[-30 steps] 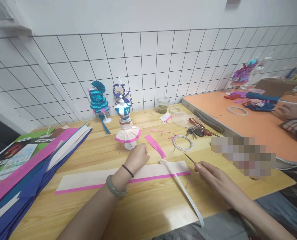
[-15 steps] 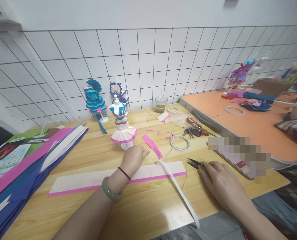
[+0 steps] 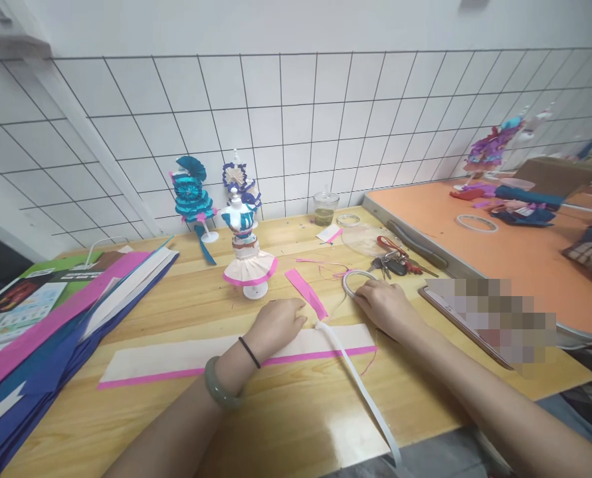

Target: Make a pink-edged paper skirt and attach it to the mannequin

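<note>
My right hand [image 3: 388, 307] has its fingers closed on the near rim of a white roll of double-sided tape [image 3: 346, 285] lying on the table. My left hand [image 3: 278, 325] hovers or rests over a long cream paper strip with a pink edge [image 3: 176, 358]; its thumb and forefinger are apart and I see nothing between them. Beside its fingertips lie a short pink paper strip [image 3: 306, 292] and one end of a narrow white tape strip [image 3: 360, 385]. A small mannequin in a pink-edged cream skirt [image 3: 248, 265] stands just behind. The scissors are hidden around my right hand.
Keys [image 3: 390, 264], a blurred-out phone [image 3: 468, 322] and a lidded plastic cup [image 3: 324, 209] lie or stand to the right. Stacked coloured paper [image 3: 66, 358] covers the left side. Two dressed mannequins, one teal [image 3: 191, 192], stand behind. An orange table [image 3: 505, 265] adjoins; another person's sleeve shows there.
My right hand has left the scissors and reached forward and left to the tape roll. The left hand has shifted slightly right and its thumb has moved away from the forefinger.
</note>
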`<state>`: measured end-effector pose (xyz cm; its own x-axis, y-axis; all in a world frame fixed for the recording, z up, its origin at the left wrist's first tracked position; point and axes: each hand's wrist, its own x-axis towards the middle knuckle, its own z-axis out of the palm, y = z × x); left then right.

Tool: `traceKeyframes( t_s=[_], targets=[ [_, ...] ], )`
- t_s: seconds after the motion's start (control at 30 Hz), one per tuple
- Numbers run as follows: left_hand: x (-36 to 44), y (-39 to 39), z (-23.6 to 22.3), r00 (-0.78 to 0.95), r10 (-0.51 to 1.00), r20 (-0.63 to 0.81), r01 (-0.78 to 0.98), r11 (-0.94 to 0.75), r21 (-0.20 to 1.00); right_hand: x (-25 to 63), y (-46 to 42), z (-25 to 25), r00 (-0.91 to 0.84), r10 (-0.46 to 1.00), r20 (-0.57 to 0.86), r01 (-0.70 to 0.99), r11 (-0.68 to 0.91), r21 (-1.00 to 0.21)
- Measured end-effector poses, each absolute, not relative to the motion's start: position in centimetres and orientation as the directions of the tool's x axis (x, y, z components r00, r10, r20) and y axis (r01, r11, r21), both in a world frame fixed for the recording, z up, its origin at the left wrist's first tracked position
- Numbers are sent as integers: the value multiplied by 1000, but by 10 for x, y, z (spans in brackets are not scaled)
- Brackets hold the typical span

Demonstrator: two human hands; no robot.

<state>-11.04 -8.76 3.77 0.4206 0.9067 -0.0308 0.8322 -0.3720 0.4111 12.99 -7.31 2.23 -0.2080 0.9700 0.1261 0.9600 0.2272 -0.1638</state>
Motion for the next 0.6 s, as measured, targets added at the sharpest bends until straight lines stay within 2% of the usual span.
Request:
traceKeyframes(
  t_s=[0.13,0.37,0.5,0.6],
  targets=[
    [-112,-89,36,467,879,-93,823,-393,411,137,-69,23,-140,977,160,956,175,-234],
    [-114,-90,43,490,858,-154,801,-373,468,156,-66,33,101,961,257,897,24,-442],
    [-112,-89,46,491,868,-75,759,-385,525,156,-73,44,173,928,329,738,99,-668],
    [-110,-86,45,442,896,43,742,-392,544,149,-79,50,154,939,309,637,145,-758]
  ],
)
